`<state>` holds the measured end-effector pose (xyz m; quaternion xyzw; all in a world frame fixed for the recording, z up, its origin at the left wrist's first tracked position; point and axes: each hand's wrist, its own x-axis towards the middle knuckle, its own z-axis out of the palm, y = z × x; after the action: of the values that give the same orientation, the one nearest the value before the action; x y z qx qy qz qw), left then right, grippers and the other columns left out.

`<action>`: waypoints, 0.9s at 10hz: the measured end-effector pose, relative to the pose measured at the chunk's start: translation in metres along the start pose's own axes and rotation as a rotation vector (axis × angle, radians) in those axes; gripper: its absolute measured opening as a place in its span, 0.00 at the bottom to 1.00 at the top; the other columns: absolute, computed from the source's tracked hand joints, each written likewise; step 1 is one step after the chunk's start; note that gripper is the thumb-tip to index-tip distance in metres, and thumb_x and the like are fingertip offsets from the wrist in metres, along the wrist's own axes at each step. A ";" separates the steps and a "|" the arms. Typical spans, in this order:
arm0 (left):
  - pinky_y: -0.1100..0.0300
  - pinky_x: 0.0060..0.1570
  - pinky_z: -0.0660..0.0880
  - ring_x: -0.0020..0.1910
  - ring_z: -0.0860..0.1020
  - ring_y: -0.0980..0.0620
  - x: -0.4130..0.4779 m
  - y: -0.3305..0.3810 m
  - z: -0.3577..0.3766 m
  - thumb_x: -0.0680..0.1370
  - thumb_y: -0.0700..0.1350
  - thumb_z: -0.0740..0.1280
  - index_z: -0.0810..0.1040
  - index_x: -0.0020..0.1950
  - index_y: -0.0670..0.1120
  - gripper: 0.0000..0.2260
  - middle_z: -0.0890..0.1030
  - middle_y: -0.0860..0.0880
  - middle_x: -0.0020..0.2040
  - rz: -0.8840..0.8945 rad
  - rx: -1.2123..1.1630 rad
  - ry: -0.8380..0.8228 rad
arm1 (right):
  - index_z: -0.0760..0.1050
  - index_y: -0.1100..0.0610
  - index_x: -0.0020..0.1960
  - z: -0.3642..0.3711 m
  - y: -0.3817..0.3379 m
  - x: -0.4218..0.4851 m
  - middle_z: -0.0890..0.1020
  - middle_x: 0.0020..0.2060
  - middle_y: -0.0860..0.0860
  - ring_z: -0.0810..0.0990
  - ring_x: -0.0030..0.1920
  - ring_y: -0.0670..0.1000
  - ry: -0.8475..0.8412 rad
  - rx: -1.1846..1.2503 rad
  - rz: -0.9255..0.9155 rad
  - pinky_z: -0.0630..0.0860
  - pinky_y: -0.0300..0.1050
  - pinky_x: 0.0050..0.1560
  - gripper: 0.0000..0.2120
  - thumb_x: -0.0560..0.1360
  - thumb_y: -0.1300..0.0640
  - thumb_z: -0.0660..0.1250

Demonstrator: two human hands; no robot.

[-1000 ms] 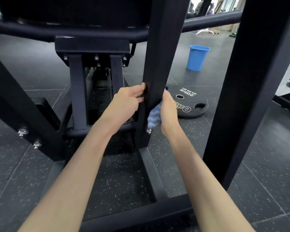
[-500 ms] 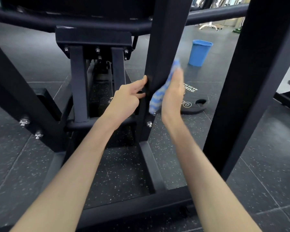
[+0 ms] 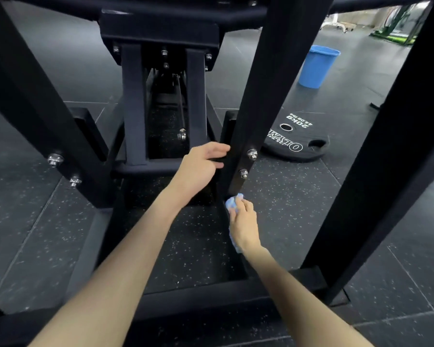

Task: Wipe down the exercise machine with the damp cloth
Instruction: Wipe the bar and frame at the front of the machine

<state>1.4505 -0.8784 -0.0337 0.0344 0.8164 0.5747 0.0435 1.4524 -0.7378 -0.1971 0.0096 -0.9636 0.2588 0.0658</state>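
Note:
The black steel exercise machine [image 3: 268, 78] fills the view, with a slanted central post bolted to a floor bar. My left hand [image 3: 202, 166] grips the left edge of that post just above its bolts. My right hand [image 3: 243, 225] presses a blue-and-white cloth [image 3: 232, 203] onto the low floor bar right below the foot of the post. The cloth shows at my fingertips and under my wrist; the rest is hidden beneath my palm.
A 20 kg black weight plate [image 3: 296, 144] lies on the rubber floor right of the post. A blue bucket [image 3: 317, 66] stands farther back right. A thick black upright [image 3: 386, 156] rises at the right, and a slanted frame leg [image 3: 43, 126] at the left.
My right hand has slid the cloth from high on the post down to the floor bar at its foot. My left hand keeps its hold on the post's edge.

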 end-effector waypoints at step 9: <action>0.68 0.38 0.67 0.46 0.75 0.51 -0.032 -0.070 0.033 0.77 0.34 0.54 0.73 0.66 0.47 0.20 0.74 0.42 0.60 -0.166 0.514 -0.321 | 0.64 0.56 0.74 -0.047 0.030 -0.081 0.64 0.73 0.53 0.61 0.73 0.53 -0.361 -0.081 -0.248 0.58 0.47 0.72 0.29 0.78 0.44 0.46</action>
<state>1.4852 -0.8746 -0.1096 0.0679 0.9177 0.3313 0.2086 1.5370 -0.6896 -0.1820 0.1717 -0.9608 0.2040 -0.0763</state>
